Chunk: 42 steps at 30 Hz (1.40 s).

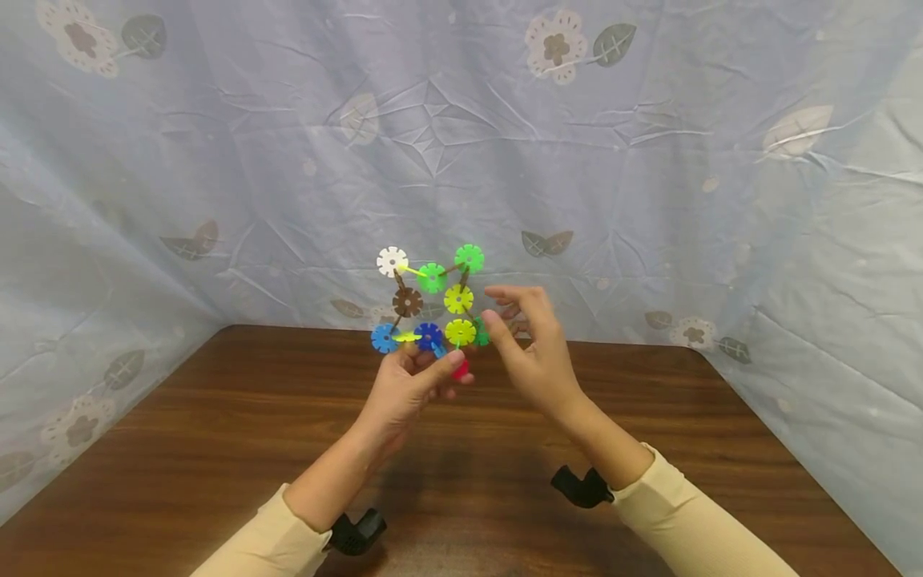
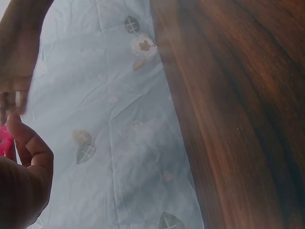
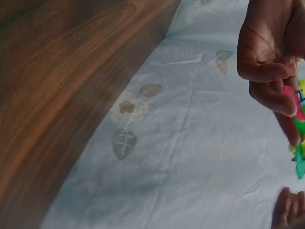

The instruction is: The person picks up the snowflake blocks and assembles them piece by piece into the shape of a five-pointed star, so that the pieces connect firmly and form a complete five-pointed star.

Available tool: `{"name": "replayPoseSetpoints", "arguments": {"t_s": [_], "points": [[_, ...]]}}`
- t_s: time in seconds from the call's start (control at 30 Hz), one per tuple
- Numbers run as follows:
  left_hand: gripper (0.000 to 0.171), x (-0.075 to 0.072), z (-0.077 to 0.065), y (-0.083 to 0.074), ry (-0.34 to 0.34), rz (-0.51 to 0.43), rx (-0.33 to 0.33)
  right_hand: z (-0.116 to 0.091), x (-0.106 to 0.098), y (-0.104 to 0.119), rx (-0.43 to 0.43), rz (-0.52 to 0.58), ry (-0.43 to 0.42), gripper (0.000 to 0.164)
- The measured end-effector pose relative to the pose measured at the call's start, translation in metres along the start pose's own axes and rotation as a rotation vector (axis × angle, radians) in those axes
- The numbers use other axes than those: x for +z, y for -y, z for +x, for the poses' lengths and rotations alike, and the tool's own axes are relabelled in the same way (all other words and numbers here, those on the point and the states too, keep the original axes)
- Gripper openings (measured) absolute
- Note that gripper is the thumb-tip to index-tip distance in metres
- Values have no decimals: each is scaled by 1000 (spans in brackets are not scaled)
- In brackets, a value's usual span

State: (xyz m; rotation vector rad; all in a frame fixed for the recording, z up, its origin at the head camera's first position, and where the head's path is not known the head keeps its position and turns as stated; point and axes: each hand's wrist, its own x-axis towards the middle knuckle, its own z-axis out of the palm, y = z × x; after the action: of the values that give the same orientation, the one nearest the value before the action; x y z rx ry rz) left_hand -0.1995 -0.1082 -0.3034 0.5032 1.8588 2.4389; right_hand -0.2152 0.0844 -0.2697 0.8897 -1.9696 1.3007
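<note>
An open-centred frame of notched plastic snowflake discs [image 1: 432, 278], joined edge to edge, is held up above the table. Its pieces include a white disc [image 1: 388, 260], a brown disc [image 1: 408, 303], a dark blue disc [image 1: 429, 336] and several green and yellow ones. My left hand [image 1: 395, 393] grips the frame's lower edge, thumb near a pink disc [image 1: 461, 369]. That pink disc [image 3: 289, 90] also shows in the right wrist view, partly behind fingers. Just right of the frame, my right hand [image 1: 539, 361] hovers with loosely bent fingers, seemingly apart from the discs.
Below the hands lies a brown wood-grain table [image 1: 252, 425]. A pale curtain [image 1: 461, 160] with flower and leaf prints hangs behind it and along both sides. Black camera mounts [image 1: 582, 486] stick out from the wrists.
</note>
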Motion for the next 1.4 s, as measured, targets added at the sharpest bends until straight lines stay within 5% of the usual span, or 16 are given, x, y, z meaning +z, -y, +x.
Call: {"name": "replayPoseSetpoints", "arguments": {"t_s": [0.27, 0.6, 0.83, 1.03, 1.4], "points": [[12, -3, -2, 1, 24, -13, -6, -4, -3, -13, 259, 351, 215, 43], [8, -6, -4, 8, 50, 9, -33, -10, -1, -20, 368, 424, 272, 40], [20, -5, 0, 5, 96, 64, -14, -11, -1, -23, 421, 515, 224, 39], [13, 0, 3, 0, 120, 3, 11, -13, -3, -27, 475, 601, 153, 34], [14, -2, 9, -5, 160, 65, -5, -11, -8, -29, 543, 794, 152, 27]]}}
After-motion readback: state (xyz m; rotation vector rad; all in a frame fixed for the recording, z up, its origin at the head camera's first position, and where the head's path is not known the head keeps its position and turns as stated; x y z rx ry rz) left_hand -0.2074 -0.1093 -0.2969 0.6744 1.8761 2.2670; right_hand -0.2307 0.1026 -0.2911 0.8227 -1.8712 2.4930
